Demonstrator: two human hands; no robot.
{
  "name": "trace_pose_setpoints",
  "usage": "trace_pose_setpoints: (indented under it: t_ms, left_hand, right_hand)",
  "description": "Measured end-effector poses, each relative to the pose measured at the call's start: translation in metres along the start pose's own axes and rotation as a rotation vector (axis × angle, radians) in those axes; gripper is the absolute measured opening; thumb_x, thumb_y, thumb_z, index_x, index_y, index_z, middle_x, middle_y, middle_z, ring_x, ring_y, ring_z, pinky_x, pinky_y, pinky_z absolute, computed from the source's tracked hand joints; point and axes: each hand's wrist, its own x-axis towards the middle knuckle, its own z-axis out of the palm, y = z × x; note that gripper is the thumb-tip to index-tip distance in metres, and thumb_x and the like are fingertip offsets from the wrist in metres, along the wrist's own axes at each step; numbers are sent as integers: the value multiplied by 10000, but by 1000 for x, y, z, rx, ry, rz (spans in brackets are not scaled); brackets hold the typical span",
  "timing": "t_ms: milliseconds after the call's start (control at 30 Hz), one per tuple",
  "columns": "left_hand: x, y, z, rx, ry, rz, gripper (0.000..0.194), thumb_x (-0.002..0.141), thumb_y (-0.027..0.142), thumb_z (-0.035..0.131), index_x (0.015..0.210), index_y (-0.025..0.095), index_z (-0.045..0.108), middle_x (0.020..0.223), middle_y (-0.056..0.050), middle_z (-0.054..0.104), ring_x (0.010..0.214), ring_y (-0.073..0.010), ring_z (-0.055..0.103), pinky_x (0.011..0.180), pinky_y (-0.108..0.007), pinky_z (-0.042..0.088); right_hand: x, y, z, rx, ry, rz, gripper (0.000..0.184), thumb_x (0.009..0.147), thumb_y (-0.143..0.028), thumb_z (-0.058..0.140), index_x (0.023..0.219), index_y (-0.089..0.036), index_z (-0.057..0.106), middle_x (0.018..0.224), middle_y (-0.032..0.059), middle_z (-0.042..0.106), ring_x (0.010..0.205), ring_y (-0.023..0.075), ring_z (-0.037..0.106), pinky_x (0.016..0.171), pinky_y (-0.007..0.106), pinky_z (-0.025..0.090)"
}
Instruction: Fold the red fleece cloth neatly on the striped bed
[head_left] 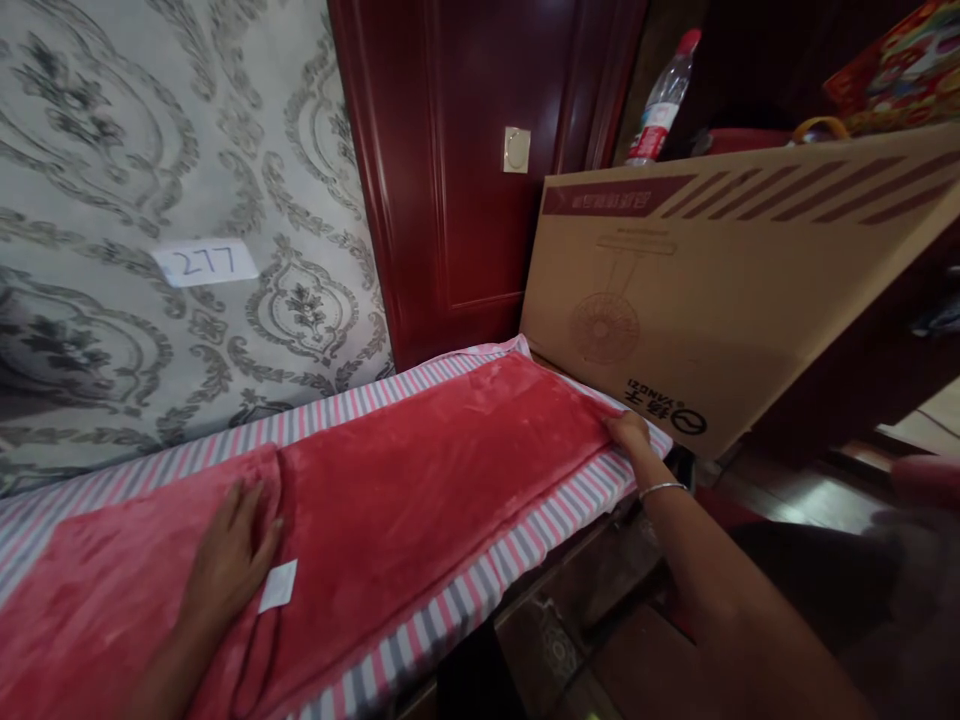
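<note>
A red fleece blanket [420, 480] lies folded lengthwise on a pink, grey and white striped sheet [517, 550]. My left hand [229, 555] rests flat on the blanket near a fold edge, fingers spread, just left of a small white label [278, 586]. My right hand [628, 432], with a silver bangle on its wrist, reaches to the blanket's far right end and presses its fingers on the corner there, next to the cardboard box.
A large cardboard fan box [720, 290] leans at the right end of the bed. Behind are a dark red wooden door [465, 160], patterned wallpaper with a "277" tag [206, 262], and a plastic bottle [664, 95]. Dark floor lies below right.
</note>
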Motion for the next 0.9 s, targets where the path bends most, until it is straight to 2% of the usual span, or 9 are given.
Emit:
trace_pose_setpoints:
  t_ms: [100,233,333,433,533,633,733,800,900]
  left_hand:
    - [-3,10,-8,-95,65,24,573,869,514,426,1366,245,516,1548,-105,499,1429,-379,454,1181,-581,380]
    - [4,36,-20,-291,69,-25,470,819,510,524,1181,232,638,1380,-133,637,1316,-366,568,1160,-543,413]
    - [21,68,-25,-629,-14,-232,401,766,479,623,1086,242,668,1210,-104,727,1162,-335,668,1067,-504,508]
    - [44,103,-20,-1102,-211,-533,366,751,390,686,1058,194,656,1063,-121,754,1036,-314,721,933,-468,586]
    - [65,131,-6,-1457,-434,-828,162,854,260,593,979,159,615,999,-164,742,951,-279,746,854,-427,614]
    - [80,147,12,-1580,-458,-1024,111,935,220,494,963,163,585,963,-173,726,886,-252,751,775,-374,624]
    - [87,156,28,-1600,-450,-1014,168,955,248,506,1059,156,601,968,-166,721,870,-247,747,767,-363,622]
    - [91,160,39,-1583,-439,-953,202,933,272,577,1096,159,614,970,-150,725,845,-241,745,778,-366,620]
    - [97,165,54,-1529,-369,-918,319,863,265,709,1153,178,606,946,-110,729,770,-216,729,744,-345,613]
  right_hand:
    - [-10,-18,-7,35,1,-6,268,830,-201,649,1013,-25,734,892,194,745,782,282,692,623,300,490]
    - [-33,-68,-13,119,39,-168,300,856,-168,561,1099,-67,705,1011,168,748,880,265,684,703,287,479]
    - [-67,-111,-12,206,26,-373,303,849,-178,555,1119,-150,689,1031,92,750,918,230,672,760,269,473]
    - [-120,-137,-8,345,-52,-727,291,803,-147,536,1059,-173,671,959,69,738,858,226,661,777,299,479]
    - [-180,-134,-2,464,-177,-1032,320,765,-96,502,1032,-193,651,984,68,720,890,234,656,819,336,496]
    - [-225,-111,8,482,-349,-1144,383,752,-59,501,1066,-224,646,1041,61,708,954,237,656,836,344,522]
    - [-245,-87,22,466,-451,-1164,493,707,-15,486,1120,-234,642,1090,65,699,1024,247,654,892,376,538]
    - [-247,-77,31,483,-456,-1162,613,685,-6,481,1242,-228,611,1186,82,683,1111,261,635,965,417,528]
    - [-247,-68,40,504,-430,-1154,797,694,-34,503,1470,-208,465,1338,119,627,1207,285,590,1044,479,492]
